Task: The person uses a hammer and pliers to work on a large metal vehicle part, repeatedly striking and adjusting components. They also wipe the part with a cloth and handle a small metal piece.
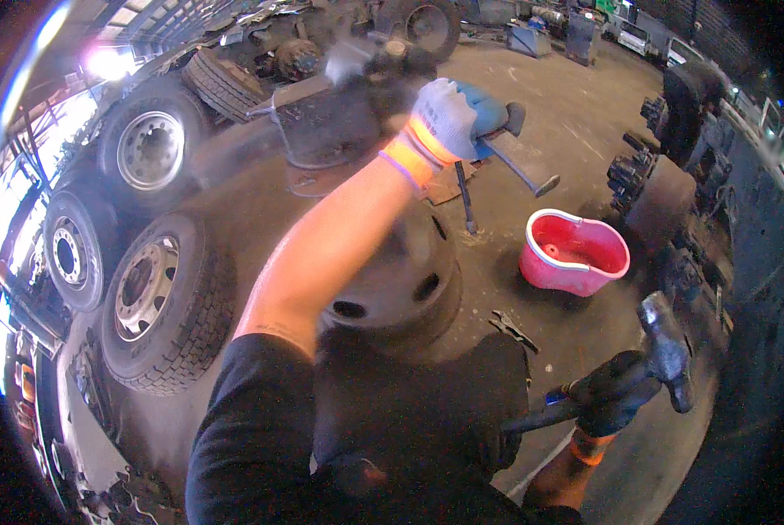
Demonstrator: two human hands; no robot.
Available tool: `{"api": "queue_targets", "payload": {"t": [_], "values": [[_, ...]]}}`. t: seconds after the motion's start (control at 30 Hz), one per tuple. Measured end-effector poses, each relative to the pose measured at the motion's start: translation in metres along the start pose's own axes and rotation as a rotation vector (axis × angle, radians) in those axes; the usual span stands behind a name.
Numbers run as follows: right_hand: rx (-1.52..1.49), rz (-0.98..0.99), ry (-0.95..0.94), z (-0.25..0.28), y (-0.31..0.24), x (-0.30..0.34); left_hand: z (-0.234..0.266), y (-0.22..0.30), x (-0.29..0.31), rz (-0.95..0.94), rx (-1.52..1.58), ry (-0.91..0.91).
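My left hand (457, 118), in a grey and blue glove with an orange cuff, is raised and closed around a dark metal bar tool (519, 171). A blunt black end shows beyond the fingers and a shaft slants down to the right. A second dark rod (466, 201) points down below the hand; whether it joins the first I cannot tell. At the lower right, my right hand (615, 394), in a dark glove, grips a hammer (667, 350) near its head. Partly behind my left forearm lies a dark steel wheel rim (409, 254) with oval holes.
A pink bucket (571, 271) with a white rim stands right of the wheel rim. Pliers (514, 332) lie on the floor near it. Several truck tyres (203, 302) stand at left. A dark bin (326, 122) is behind; axle parts (650, 188) line the right.
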State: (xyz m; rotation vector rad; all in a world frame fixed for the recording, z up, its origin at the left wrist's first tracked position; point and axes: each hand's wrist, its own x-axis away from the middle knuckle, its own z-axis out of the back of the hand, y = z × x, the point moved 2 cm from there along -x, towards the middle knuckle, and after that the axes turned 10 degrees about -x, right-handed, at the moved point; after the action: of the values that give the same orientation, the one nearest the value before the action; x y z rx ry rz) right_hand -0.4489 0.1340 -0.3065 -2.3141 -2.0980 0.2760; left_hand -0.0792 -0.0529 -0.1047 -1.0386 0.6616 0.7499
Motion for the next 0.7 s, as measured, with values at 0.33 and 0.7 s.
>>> {"api": "queue_targets", "payload": {"t": [0.33,0.7], "values": [[-1.133,-0.172,0.327,0.018,0.033,0.001,0.002,0.001,-0.012,0.079,-0.008,-0.047],[0.612,0.203,-0.124,-0.070,0.088,-0.019,-0.022,0.004,-0.025,0.078,-0.105,-0.067]]}}
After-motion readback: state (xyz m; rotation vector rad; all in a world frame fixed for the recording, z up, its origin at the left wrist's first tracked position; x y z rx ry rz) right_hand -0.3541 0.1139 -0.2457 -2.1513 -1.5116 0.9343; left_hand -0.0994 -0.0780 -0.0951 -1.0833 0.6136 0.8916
